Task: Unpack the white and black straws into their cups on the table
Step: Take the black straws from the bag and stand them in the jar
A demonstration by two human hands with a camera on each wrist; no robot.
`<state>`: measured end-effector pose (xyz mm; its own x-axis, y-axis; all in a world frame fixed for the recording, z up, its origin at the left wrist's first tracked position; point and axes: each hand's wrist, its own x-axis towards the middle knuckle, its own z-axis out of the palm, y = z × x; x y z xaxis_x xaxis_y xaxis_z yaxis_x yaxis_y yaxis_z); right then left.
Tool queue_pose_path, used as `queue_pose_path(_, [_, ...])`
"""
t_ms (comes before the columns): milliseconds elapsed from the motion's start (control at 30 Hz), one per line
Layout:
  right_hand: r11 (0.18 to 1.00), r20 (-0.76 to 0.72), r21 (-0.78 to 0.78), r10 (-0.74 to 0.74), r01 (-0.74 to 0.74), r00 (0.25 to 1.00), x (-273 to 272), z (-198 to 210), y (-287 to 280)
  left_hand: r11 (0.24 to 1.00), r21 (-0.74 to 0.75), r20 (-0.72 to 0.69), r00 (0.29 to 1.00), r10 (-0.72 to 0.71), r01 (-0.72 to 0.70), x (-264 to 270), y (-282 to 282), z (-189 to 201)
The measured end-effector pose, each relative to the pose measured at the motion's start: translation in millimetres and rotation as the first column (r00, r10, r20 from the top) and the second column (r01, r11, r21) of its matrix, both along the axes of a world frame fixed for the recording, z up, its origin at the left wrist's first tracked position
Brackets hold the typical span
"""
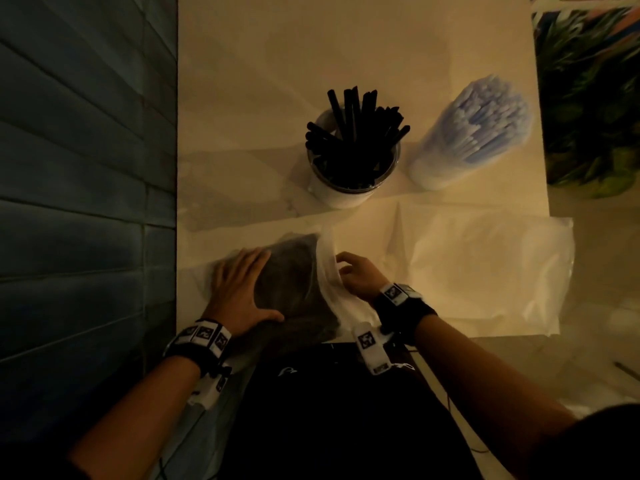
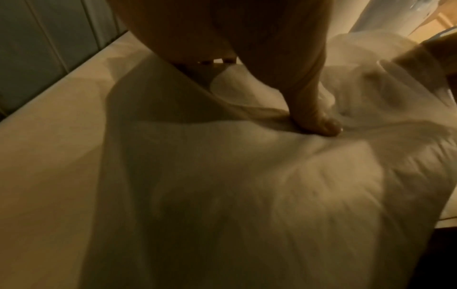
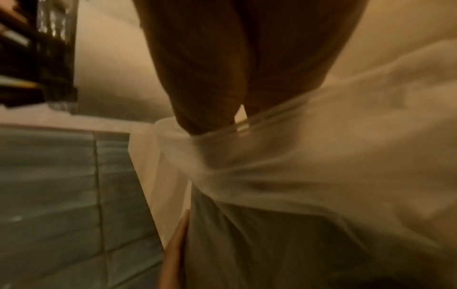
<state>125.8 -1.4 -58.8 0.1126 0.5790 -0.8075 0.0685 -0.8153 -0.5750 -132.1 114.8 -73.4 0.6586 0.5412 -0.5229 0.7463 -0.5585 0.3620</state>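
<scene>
Opening the bag of black straws at the table's near edge.

Head view: left hand (image 1: pixel 242 289) lies flat on the bag (image 1: pixel 294 289), lower centre; right hand (image 1: pixel 356 275) pinches its mouth, just right of the straws, nearer the cup (image 1: pixel 349 192) above. Left wrist: thumb (image 2: pixel 319 117) presses plastic. Right wrist: fingers (image 3: pixel 205 109) pinch the bag's rim.

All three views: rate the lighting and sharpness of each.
Head view: dim, warm light, fairly sharp at the black straws; dark toward the edges. Left wrist view: dim, soft; the left hand is a dark shape pressing the blurred bag. Right wrist view: the blurriest; the right hand pinching the bag's edge is smeared.
</scene>
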Motion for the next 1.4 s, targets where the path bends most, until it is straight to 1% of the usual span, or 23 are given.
queue_pose_path(100, [0.998, 0.113, 0.056, 0.035, -0.042, 0.993, -13.9, 2.6, 12.4, 1.0, -0.015, 0.003, 1.0, 0.011, -0.011, 3.7, 0.2, -1.3])
queue_pose_path(200, [0.991, 0.272, 0.078, 0.085, -0.11, 0.959, -26.2, 1.7, 17.0, 1.0, -0.013, -0.01, 1.0, 0.0, 0.0, 7.5, 2.9, -1.9])
queue_pose_path(267, [0.99, 0.301, 0.08, 0.088, -0.118, 0.949, -28.3, 2.0, 16.9, 1.0, -0.01, -0.019, 1.0, -0.018, 0.018, 8.6, 4.2, -3.6])
queue_pose_path(333, [0.993, 0.27, 0.098, 0.039, -0.067, 0.962, -22.1, 1.2, 13.8, 1.0, 0.002, -0.008, 1.0, -0.014, 0.014, 9.8, 4.7, -4.6])
queue_pose_path(400, [0.985, 0.149, 0.121, -0.144, 0.126, 0.978, -9.9, 3.4, 9.8, 1.0, 0.005, 0.019, 1.0, 0.015, -0.015, 14.1, 6.3, -5.0])
queue_pose_path(433, [0.973, 0.099, 0.125, -0.207, 0.194, 0.973, -5.5, 4.0, 7.9, 1.0, 0.004, 0.031, 0.999, 0.022, -0.022, 17.1, 7.1, -5.7])
queue_pose_path(467, [0.972, 0.077, 0.119, -0.214, 0.205, 0.974, -3.2, 4.2, 7.6, 1.0, 0.004, 0.04, 0.999, 0.012, -0.012, 20.8, 7.7, -6.5])
queue_pose_path(500, [0.982, 0.088, 0.098, -0.171, 0.162, 0.981, -3.2, 3.1, 7.6, 1.0, 0.003, 0.046, 0.999, -0.014, 0.013, 25.7, 8.0, -7.0])
queue_pose_path(567, [0.996, 0.145, 0.065, -0.076, 0.067, 0.986, -9.2, -4.0, 8.4, 0.997, -0.007, 0.046, 0.996, -0.071, 0.071, 34.7, 8.7, -8.0])
queue_pose_path(600, [0.997, 0.176, 0.06, -0.065, 0.056, 0.982, -12.6, -7.4, 9.6, 0.995, -0.009, 0.046, 0.994, -0.096, 0.096, 38.5, 9.9, -8.0])
queue_pose_path(700, [0.993, 0.207, 0.066, -0.105, 0.093, 0.973, -17.1, -10.6, 9.8, 0.986, 0.024, 0.036, 0.986, -0.164, 0.163, 45.4, 12.1, -6.8])
queue_pose_path(800, [0.982, 0.197, 0.12, -0.166, 0.145, 0.966, -13.4, -14.4, 2.5, 0.976, 0.098, 0.049, 0.978, -0.202, 0.197, 46.3, 10.5, -12.9])
queue_pose_path(867, [0.969, 0.139, 0.113, -0.233, 0.218, 0.962, -5.2, -12.0, -2.0, 0.969, 0.147, 0.062, 0.976, -0.21, 0.199, 48.5, 12.0, -16.2])
queue_pose_path(933, [0.945, 0.059, 0.062, -0.323, 0.32, 0.944, 9.3, -7.3, -7.7, 0.965, 0.186, 0.056, 0.979, -0.198, 0.185, 50.2, 12.9, -18.0])
queue_pose_path(1000, [0.925, 0.014, 0.034, -0.379, 0.378, 0.925, 24.4, -3.6, -14.6, 0.963, 0.201, 0.021, 0.982, -0.185, 0.177, 49.7, 12.0, -16.8])
queue_pose_path(1033, [0.932, 0.012, 0.042, -0.36, 0.359, 0.933, 30.1, -3.2, -16.4, 0.961, 0.206, -0.005, 0.983, -0.186, 0.183, 48.9, 10.9, -16.5])
queue_pose_path(1067, [0.96, 0.058, 0.061, -0.278, 0.274, 0.959, 33.8, -3.2, -15.9, 0.958, 0.215, -0.029, 0.982, -0.189, 0.191, 47.9, 9.7, -17.1])
queue_pose_path(1100, [0.986, 0.122, 0.068, -0.158, 0.151, 0.98, 33.7, -2.3, -13.8, 0.957, 0.217, -0.05, 0.981, -0.188, 0.194, 47.0, 7.7, -17.1])
queue_pose_path(1133, [0.998, 0.187, 0.051, -0.045, 0.036, 0.981, 31.0, -1.6, -10.1, 0.959, 0.207, -0.069, 0.981, -0.182, 0.193, 46.8, 5.7, -17.1])
queue_pose_path(1167, [0.999, 0.235, 0.034, 0.026, -0.035, 0.972, 26.1, -1.5, -5.2, 0.963, 0.192, -0.089, 0.98, -0.175, 0.19, 46.6, 3.7, -18.4])
queue_pose_path(1200, [0.997, 0.269, 0.021, 0.061, -0.069, 0.961, 19.6, -2.1, 0.5, 0.966, 0.179, -0.108, 0.98, -0.167, 0.185, 46.9, 2.4, -20.2])
queue_pose_path(1300, [0.998, 0.329, 0.04, 0.04, -0.056, 0.943, 2.6, -9.3, 12.2, 0.969, 0.173, -0.126, 0.979, -0.158, 0.178, 49.8, 1.0, -23.8])
queue_pose_path(1400, [0.995, 0.292, 0.084, -0.078, 0.056, 0.953, -4.7, -21.7, 9.9, 0.969, 0.164, -0.121, 0.979, -0.165, 0.183, 52.0, 0.1, -23.1])
